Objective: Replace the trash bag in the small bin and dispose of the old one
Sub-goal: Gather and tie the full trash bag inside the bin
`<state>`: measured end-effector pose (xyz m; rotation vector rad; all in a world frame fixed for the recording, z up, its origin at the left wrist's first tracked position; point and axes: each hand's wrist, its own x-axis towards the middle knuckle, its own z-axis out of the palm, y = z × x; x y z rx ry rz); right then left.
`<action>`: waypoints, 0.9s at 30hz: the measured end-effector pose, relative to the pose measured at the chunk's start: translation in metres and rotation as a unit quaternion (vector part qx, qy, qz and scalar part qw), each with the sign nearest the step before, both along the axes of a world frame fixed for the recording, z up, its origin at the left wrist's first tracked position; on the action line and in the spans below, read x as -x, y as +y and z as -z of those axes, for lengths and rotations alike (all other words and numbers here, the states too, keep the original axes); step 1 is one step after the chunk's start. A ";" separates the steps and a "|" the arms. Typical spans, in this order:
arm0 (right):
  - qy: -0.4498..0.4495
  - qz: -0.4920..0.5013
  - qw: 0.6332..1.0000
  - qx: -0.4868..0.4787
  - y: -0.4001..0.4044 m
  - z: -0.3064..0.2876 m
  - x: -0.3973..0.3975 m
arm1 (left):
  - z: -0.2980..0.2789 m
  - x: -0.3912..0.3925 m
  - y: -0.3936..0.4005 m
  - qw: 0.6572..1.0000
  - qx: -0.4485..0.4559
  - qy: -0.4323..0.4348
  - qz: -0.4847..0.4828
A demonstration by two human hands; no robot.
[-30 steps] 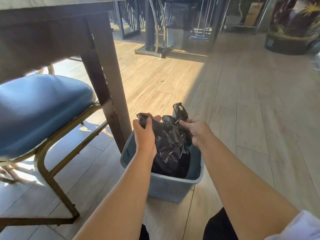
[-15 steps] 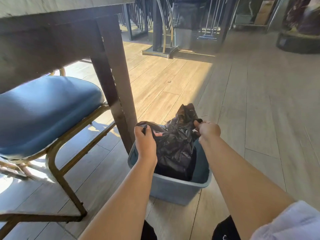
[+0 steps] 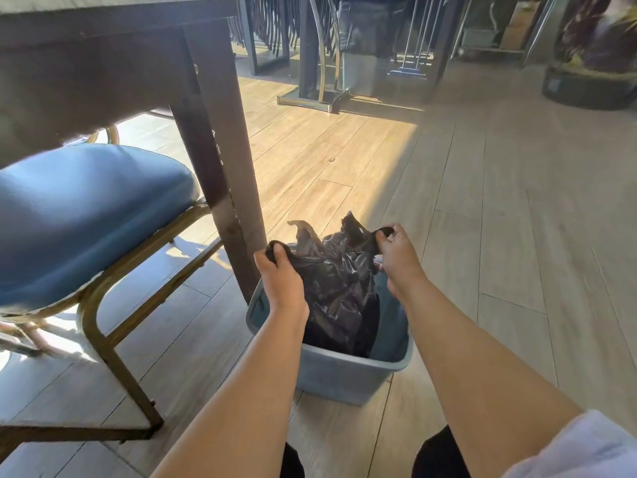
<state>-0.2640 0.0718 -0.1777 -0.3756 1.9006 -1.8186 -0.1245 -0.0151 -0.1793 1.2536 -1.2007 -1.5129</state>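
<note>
The black trash bag (image 3: 339, 288) sits in the small grey-blue bin (image 3: 331, 370) on the wooden floor (image 3: 517, 236), its gathered top raised above the rim. The left hand (image 3: 281, 281) has its fingers clamped round one bunched corner; the right hand (image 3: 396, 260) pinches the other corner between curled fingers. Since a second ago the two hands have drawn apart, so the bag's mouth is pulled out sideways where before it was bunched between them. To my eye that means the old bag is being readied for tying or lifting, so the task is at an early stage: nothing is out of the bin yet.

The bin stands just beside a dark table leg (image 3: 220, 160), nearly touching it on the left. A blue-cushioned chair (image 3: 86, 215) with a gold frame crowds that side further. To the right and ahead the floor lies open, so lifting up and toward the right looks the easier way out.
</note>
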 end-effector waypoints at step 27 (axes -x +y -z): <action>-0.002 -0.057 0.998 -0.022 0.003 -0.009 -0.011 | 0.015 -0.001 -0.001 0.989 0.032 0.010 0.141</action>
